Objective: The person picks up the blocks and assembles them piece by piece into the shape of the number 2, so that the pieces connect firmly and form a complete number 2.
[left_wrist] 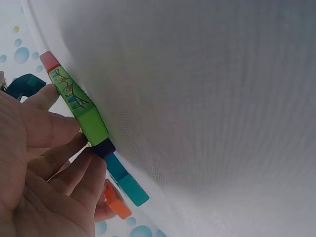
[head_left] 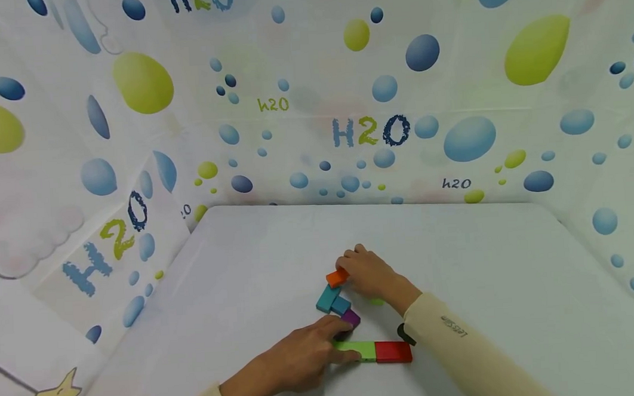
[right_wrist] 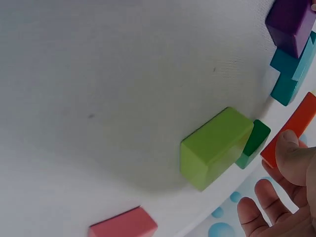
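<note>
My right hand point(head_left: 372, 273) pinches an orange block point(head_left: 335, 278) between thumb and finger, at the far end of a crooked chain. A teal block point(head_left: 325, 299), a blue block point(head_left: 340, 305) and a purple block point(head_left: 351, 317) follow from there toward me. My left hand point(head_left: 309, 354) lies with fingers extended, fingertips on the purple block and thumb against a light green block point(head_left: 365, 348). Flags are printed on the light green block's side in the left wrist view. A red block point(head_left: 393, 352) adjoins its right end.
Another light green block point(right_wrist: 212, 148) is mostly hidden by my right wrist in the head view. Beside it stands a dark green block point(right_wrist: 254, 143); a pinkish red block point(right_wrist: 126, 224) lies apart. Everything rests on a white table point(head_left: 235, 274) backed by a bubble-patterned curtain point(head_left: 303, 133).
</note>
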{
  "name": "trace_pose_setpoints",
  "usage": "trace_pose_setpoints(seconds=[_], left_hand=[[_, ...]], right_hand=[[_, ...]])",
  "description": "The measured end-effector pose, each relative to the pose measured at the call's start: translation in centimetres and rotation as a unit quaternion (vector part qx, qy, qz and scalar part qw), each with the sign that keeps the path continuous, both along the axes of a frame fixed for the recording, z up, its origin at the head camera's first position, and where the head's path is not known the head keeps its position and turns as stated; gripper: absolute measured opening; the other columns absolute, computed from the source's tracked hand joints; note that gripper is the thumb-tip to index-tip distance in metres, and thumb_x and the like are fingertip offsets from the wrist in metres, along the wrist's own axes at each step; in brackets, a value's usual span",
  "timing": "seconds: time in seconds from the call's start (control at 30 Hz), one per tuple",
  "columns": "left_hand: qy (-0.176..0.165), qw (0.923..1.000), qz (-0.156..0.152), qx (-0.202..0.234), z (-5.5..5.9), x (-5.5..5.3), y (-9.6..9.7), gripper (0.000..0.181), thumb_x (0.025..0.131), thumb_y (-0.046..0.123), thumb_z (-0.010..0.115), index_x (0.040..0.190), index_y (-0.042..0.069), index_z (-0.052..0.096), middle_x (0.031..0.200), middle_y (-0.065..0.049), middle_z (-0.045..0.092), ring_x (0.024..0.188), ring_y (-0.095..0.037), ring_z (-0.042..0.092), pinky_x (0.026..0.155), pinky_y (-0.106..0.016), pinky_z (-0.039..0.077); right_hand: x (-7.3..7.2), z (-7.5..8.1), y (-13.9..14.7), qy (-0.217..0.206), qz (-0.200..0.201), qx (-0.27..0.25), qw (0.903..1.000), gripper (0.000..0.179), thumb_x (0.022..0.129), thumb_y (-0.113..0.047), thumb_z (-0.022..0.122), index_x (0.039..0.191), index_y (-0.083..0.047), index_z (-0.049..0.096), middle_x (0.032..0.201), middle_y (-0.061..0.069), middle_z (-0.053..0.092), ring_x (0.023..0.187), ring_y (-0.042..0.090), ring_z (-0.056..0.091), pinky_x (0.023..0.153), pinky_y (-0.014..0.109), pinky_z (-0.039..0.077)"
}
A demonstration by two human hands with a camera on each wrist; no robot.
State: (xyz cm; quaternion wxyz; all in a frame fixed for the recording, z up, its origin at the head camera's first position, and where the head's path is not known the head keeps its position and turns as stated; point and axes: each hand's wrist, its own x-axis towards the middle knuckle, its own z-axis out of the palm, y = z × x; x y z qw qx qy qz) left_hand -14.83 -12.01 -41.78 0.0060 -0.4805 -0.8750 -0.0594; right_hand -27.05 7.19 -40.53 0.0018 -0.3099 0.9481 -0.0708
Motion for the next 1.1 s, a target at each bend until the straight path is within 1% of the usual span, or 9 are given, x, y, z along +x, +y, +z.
trace_pose_setpoints(seconds=[0.1, 0.2, 0.33, 0.53, 0.7, 0.87, 0.97, 1.1], left_hand=[[-0.005, 1.0, 0.001, -0.002, 0.1, 0.0, 0.1, 0.056, 0.088, 0.012, 0.079, 0.134, 0.041, 0.064, 0.141, -0.003, 0.055, 0.128, -0.015, 0.05, 0.098, -0.028, 0.053], [-0.009, 1.0, 0.001, -0.003, 0.2, 0.0, 0.2, 0.057, 0.088, 0.012, 0.079, 0.134, 0.041, 0.064, 0.142, -0.003, 0.054, 0.129, -0.015, 0.049, 0.098, -0.028, 0.053], [-0.013, 0.9999, 0.001, -0.003, 0.3, 0.1, 0.2, 0.056, 0.088, 0.012, 0.078, 0.134, 0.04, 0.064, 0.143, -0.003, 0.054, 0.13, -0.016, 0.048, 0.098, -0.028, 0.053], [-0.016, 0.9999, 0.001, -0.004, 0.1, 0.0, 0.1, 0.054, 0.088, 0.015, 0.079, 0.135, 0.039, 0.064, 0.144, -0.003, 0.053, 0.132, -0.016, 0.047, 0.097, -0.027, 0.054], [-0.009, 1.0, 0.0, -0.002, -0.1, 0.0, 0.1, 0.053, 0.089, 0.014, 0.078, 0.134, 0.038, 0.065, 0.144, -0.003, 0.053, 0.131, -0.017, 0.048, 0.098, -0.028, 0.053], [-0.013, 0.9999, 0.001, -0.001, -0.1, 0.0, 0.0, 0.054, 0.089, 0.012, 0.077, 0.134, 0.038, 0.065, 0.145, -0.004, 0.053, 0.13, -0.017, 0.048, 0.099, -0.029, 0.053], [-0.012, 0.9999, 0.002, -0.001, -0.2, 0.0, 0.0, 0.055, 0.088, 0.009, 0.077, 0.134, 0.038, 0.065, 0.145, -0.004, 0.053, 0.13, -0.017, 0.049, 0.1, -0.03, 0.053], [-0.009, 1.0, 0.002, 0.001, -0.2, 0.0, -0.1, 0.057, 0.087, 0.006, 0.076, 0.134, 0.037, 0.066, 0.144, -0.004, 0.053, 0.129, -0.016, 0.049, 0.1, -0.029, 0.052]], right_hand=[[0.2, 0.1, 0.6, 0.001, -0.001, 0.001, 1.0, 0.03, 0.091, -0.014, 0.075, 0.12, -0.016, 0.069, 0.112, 0.0, 0.066, 0.105, 0.019, 0.052, 0.095, 0.033, 0.052], [0.5, 0.3, 1.1, 0.002, 0.008, 0.007, 0.9999, 0.03, 0.091, -0.012, 0.074, 0.121, -0.016, 0.069, 0.113, 0.0, 0.066, 0.105, 0.02, 0.052, 0.095, 0.032, 0.052], [1.1, 0.4, 1.5, -0.004, 0.025, 0.005, 0.9997, 0.029, 0.091, -0.015, 0.076, 0.119, -0.016, 0.069, 0.112, -0.001, 0.066, 0.103, 0.018, 0.05, 0.092, 0.031, 0.052], [2.0, 0.4, 1.9, -0.008, 0.033, -0.009, 0.9994, 0.029, 0.089, -0.015, 0.078, 0.117, -0.015, 0.07, 0.108, -0.003, 0.066, 0.099, 0.015, 0.048, 0.086, 0.029, 0.051], [2.5, 0.3, 2.6, -0.007, 0.044, -0.007, 0.999, 0.029, 0.089, -0.017, 0.079, 0.116, -0.016, 0.07, 0.109, -0.003, 0.066, 0.102, 0.016, 0.05, 0.089, 0.031, 0.053], [3.1, -0.1, 3.6, -0.01, 0.055, -0.011, 0.9984, 0.03, 0.09, -0.015, 0.077, 0.119, -0.016, 0.07, 0.113, -0.003, 0.068, 0.106, 0.016, 0.051, 0.092, 0.032, 0.053], [3.4, -0.2, 4.2, -0.005, 0.061, -0.016, 0.998, 0.03, 0.09, -0.013, 0.076, 0.12, -0.016, 0.07, 0.114, -0.004, 0.068, 0.105, 0.015, 0.05, 0.093, 0.031, 0.053], [3.7, -0.2, 4.9, -0.011, 0.073, -0.03, 0.9968, 0.031, 0.089, -0.011, 0.077, 0.119, -0.015, 0.071, 0.113, -0.004, 0.069, 0.105, 0.015, 0.05, 0.091, 0.031, 0.053]])
